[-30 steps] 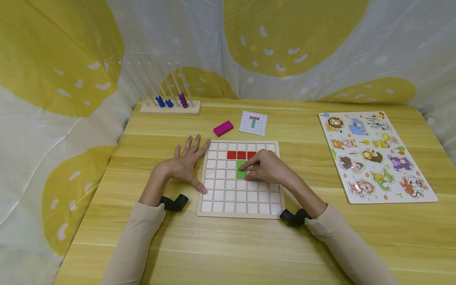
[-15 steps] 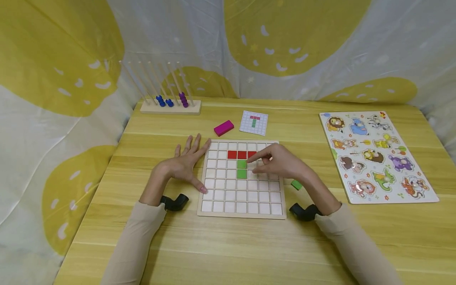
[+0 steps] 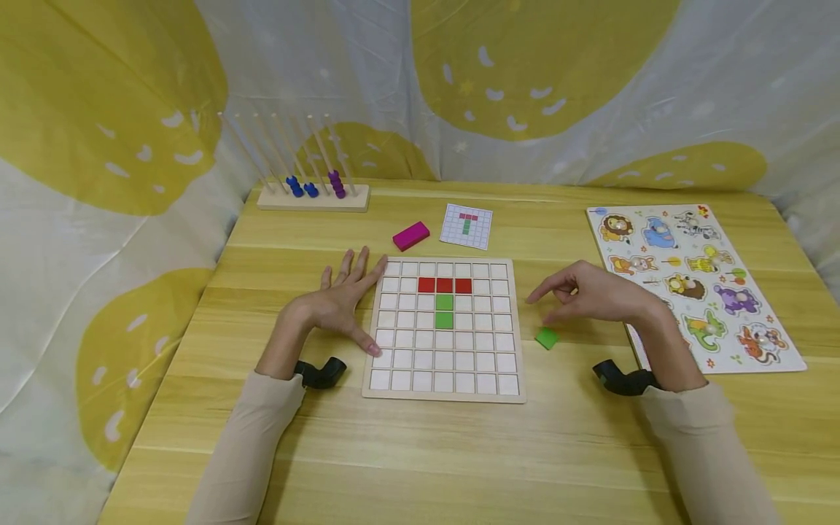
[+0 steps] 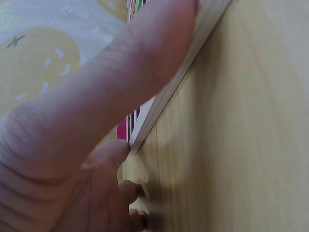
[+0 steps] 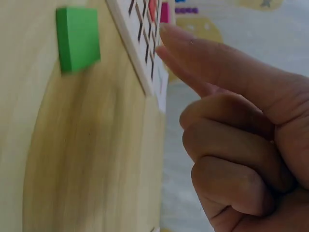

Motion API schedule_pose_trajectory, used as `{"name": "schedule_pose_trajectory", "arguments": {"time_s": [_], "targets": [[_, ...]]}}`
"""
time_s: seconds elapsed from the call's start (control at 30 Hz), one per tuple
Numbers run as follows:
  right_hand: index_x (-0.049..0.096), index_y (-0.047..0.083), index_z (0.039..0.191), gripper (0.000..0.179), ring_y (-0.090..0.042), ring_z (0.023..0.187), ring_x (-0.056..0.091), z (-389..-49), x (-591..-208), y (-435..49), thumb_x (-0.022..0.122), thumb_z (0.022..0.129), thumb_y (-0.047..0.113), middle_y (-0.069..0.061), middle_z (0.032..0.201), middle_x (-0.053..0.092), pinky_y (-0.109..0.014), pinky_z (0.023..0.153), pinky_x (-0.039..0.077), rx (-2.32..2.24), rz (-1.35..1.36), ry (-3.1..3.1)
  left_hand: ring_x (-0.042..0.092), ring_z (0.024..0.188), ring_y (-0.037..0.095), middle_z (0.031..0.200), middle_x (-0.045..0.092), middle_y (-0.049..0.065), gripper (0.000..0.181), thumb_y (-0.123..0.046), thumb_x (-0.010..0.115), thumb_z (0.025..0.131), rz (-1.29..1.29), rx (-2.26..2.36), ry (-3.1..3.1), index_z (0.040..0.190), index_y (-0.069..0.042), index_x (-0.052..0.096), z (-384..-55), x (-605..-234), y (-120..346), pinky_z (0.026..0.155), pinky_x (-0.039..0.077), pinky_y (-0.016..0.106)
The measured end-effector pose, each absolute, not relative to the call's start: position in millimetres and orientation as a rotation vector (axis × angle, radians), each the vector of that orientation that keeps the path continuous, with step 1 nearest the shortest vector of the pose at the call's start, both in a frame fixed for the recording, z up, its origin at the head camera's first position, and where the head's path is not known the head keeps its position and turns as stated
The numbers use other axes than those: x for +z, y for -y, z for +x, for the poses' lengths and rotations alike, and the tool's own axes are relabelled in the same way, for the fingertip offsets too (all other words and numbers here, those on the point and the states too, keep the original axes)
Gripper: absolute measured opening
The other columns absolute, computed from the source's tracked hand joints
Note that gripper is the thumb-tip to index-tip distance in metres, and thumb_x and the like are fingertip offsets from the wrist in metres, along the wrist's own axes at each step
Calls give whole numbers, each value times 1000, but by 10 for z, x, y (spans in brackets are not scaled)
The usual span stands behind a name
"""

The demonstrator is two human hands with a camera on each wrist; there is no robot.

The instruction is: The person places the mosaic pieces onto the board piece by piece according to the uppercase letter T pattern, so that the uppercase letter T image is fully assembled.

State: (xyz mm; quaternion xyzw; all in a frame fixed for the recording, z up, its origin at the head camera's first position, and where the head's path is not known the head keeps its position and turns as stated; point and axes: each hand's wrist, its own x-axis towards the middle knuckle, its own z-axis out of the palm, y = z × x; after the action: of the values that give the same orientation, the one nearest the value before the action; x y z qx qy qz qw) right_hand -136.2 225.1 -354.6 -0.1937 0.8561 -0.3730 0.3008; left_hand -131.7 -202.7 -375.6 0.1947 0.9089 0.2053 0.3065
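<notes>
A wooden grid board (image 3: pixel 403 340) lies mid-table, with red square tiles (image 3: pixel 444 285) in a row of three and two green tiles (image 3: pixel 444 310) below the middle one. At the board's left edge my left hand (image 3: pixel 335 310) rests with fingers spread; its thumb (image 4: pixel 159 43) touches the edge. To the right of the board lies a loose green tile (image 3: pixel 546 337), flat on the table. Just above this tile hovers my right hand (image 3: pixel 593 293), holding nothing. Its thumb and index finger are apart, while the other fingers (image 5: pixel 227 145) curl in.
Behind the board lie a magenta block (image 3: pixel 411 236) and a small pattern card (image 3: pixel 467 227) showing a red and green T. A bead abacus (image 3: pixel 313 199) stands at the back left. An animal puzzle board (image 3: pixel 705 292) lies on the right, partly under my right forearm.
My right hand has lifted off the green tiles on the board and moved right, over the loose green tile. The left hand stays put.
</notes>
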Motion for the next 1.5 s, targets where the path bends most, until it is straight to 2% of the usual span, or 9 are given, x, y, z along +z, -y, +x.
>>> {"name": "schedule_pose_trajectory", "arguments": {"time_s": [0.27,0.47,0.7,0.83,1.5], "targets": [[78,10,113,35,-6,60,31,-1408,-3696,-2364,88,81,14,2,66,30,-23,59,33,-985,-556,-2107,-34,154,42,168,-33,18,152,-50,96,65,512,545,-2405,166,-17,-12,-1310,-3763,2034,121,-20,71],[74,2,115,39,-6,61,28,-1412,-3779,-2355,88,78,4,3,67,28,-19,60,36,-1006,-616,-1974,-34,154,41,168,-33,18,153,-51,96,64,514,534,-2413,166,-19,-12,-1315,-3764,2033,121,-19,72],[72,1,111,36,-6,59,28,-1420,-3797,-2361,87,78,2,4,65,30,-18,55,32,-983,-633,-1927,-32,155,41,168,-31,18,153,-52,97,63,508,535,-2418,166,-19,-12,-1314,-3760,2027,121,-18,71],[72,1,108,32,-6,58,28,-1428,-3818,-2356,85,79,0,4,64,31,-18,56,34,-968,-619,-1926,-33,155,41,168,-32,18,153,-51,97,63,508,539,-2414,166,-19,-12,-1313,-3763,2032,121,-19,71],[74,4,104,27,-3,58,31,-1433,-3834,-2356,86,80,5,4,63,36,-19,58,37,-975,-609,-2024,-34,154,41,168,-32,18,153,-51,97,64,513,537,-2414,166,-19,-12,-1313,-3768,2031,121,-19,71]]}}
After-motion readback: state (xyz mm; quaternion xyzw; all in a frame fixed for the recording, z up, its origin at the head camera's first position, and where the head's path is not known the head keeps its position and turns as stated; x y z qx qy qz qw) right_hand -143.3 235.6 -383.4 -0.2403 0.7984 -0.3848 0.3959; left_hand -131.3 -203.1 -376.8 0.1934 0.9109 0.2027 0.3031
